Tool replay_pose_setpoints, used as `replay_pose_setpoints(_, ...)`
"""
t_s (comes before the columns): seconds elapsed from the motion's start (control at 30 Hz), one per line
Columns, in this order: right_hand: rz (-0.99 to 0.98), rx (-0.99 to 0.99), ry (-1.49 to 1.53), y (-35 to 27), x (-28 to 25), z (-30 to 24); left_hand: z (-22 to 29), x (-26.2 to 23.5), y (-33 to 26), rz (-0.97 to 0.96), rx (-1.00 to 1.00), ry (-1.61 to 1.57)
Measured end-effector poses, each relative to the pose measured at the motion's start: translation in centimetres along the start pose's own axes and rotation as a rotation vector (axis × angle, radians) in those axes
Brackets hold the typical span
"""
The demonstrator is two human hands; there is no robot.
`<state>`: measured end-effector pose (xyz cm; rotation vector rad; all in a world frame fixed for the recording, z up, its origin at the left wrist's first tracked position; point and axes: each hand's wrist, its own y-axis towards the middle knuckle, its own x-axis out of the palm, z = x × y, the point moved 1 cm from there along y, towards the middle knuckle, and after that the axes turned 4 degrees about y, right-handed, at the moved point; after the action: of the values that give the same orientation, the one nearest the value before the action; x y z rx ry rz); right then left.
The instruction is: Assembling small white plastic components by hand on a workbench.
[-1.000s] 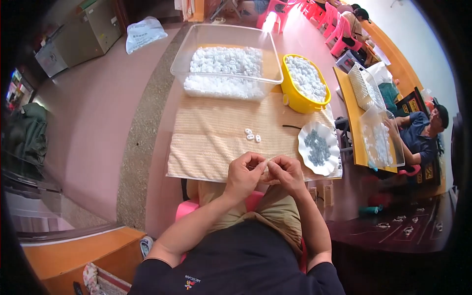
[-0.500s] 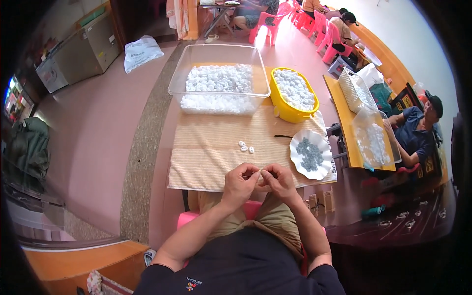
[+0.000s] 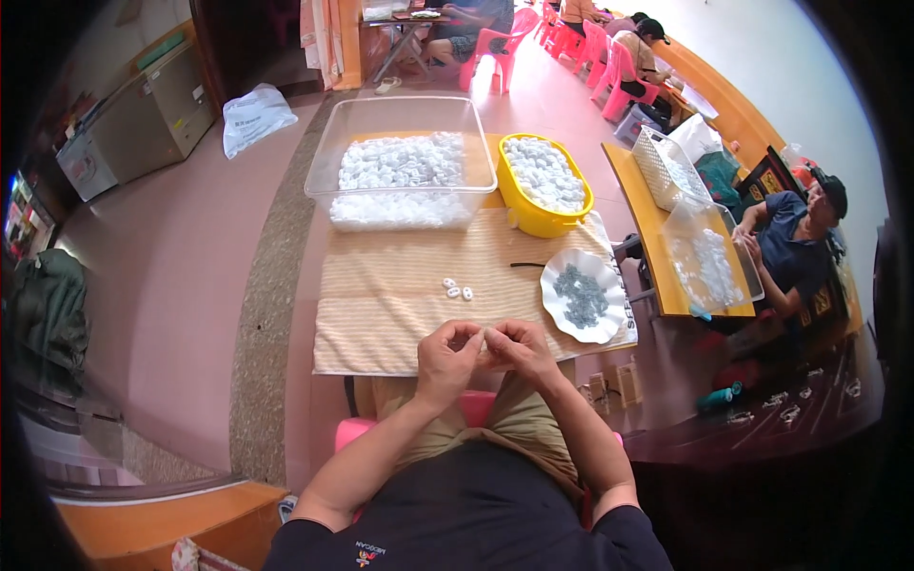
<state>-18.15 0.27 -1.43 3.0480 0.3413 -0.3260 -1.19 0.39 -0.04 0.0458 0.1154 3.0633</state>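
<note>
A ribbed tan towel (image 3: 367,319) is stretching from its near edge up to a boxy clear plastic bin (image 3: 409,189). Over that edge, your left hand (image 3: 447,365) and right hand (image 3: 524,352) are meeting, fingertips pinching closed; anything between them is proving too small to tell. Three rounded white pieces (image 3: 453,293) are lying just beyond, left of a scalloped dish (image 3: 612,314).

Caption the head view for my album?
Left grip meets right grip near small white pieces on a tan cloth.
</note>
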Motion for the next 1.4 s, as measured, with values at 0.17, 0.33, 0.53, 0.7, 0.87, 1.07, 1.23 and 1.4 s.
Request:
replay_pose_setpoints(0.17,-0.016,-0.013,0.03,-0.1,-0.2,0.0,0.6,0.0,-0.1,0.008,0.009,0.063)
replay_pose_setpoints(0.33,0.035,0.097,0.134,0.0,0.2,0.2,0.6,0.0,-0.1,0.019,0.017,0.072)
replay_pose_setpoints(0.53,0.102,-0.098,-0.081,-0.1,0.3,0.3,0.0,-0.1,0.4,-0.038,-0.037,-0.022)
replay_pose_setpoints(0.7,0.119,-0.244,-0.371,-0.2,0.6,-2.4,0.0,-0.3,0.5,-0.082,-0.108,-0.135)
replay_pose_setpoints(0.87,0.195,-0.368,-0.452,-0.5,0.5,-2.1,0.0,-0.3,0.8,-0.115,-0.246,-0.305)
replay_pose_setpoints(1.07,0.158,0.027,-0.082,-0.5,0.4,-1.6,0.0,-0.5,0.9,-0.143,-0.253,-0.344)
replay_pose_setpoints(1.23,0.043,0.149,0.194,-0.5,0.1,-2.1,0.5,-0.6,1.0,-0.164,-0.24,-0.336)
replay_pose_setpoints(1.4,0.027,0.14,0.233,-0.4,-0.2,-1.9,0.4,-0.6,1.0,-0.2,-0.216,-0.308)
